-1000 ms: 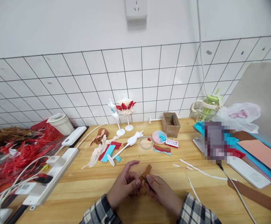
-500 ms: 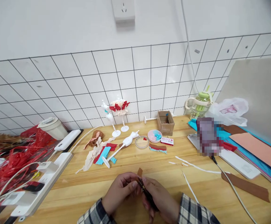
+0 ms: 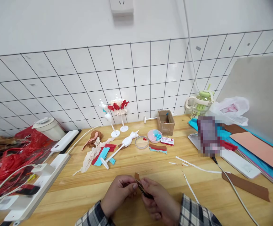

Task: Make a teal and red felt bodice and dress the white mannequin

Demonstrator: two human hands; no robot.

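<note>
Low in the middle of the view, my left hand [image 3: 120,194] pinches a small brown crepe paper strip [image 3: 136,176], whose end sticks up past the fingertips. My right hand [image 3: 158,197] is closed around a pair of dark scissors [image 3: 147,194], with the blades at the strip beside my left thumb. The handles are mostly covered by my right fingers. Beyond the hands lies a white mini mannequin [image 3: 127,141] on its side, its stand resting on blue and red paper strips [image 3: 103,156]. A silver ring [image 3: 141,146] lies beside it.
Two small mannequins on stands, one wearing a ruffled dress with red bows [image 3: 118,106], stand at the back. Nearby are a pink bowl [image 3: 151,139] and a cardboard box [image 3: 166,128]. A power strip [image 3: 44,185] runs along the left; a longer brown strip [image 3: 247,187] lies right under a cable.
The scissors have turned to a flatter angle in my right hand, and their lower end is less exposed. Brown paper still rises between the hands. The view has shifted slightly.
</note>
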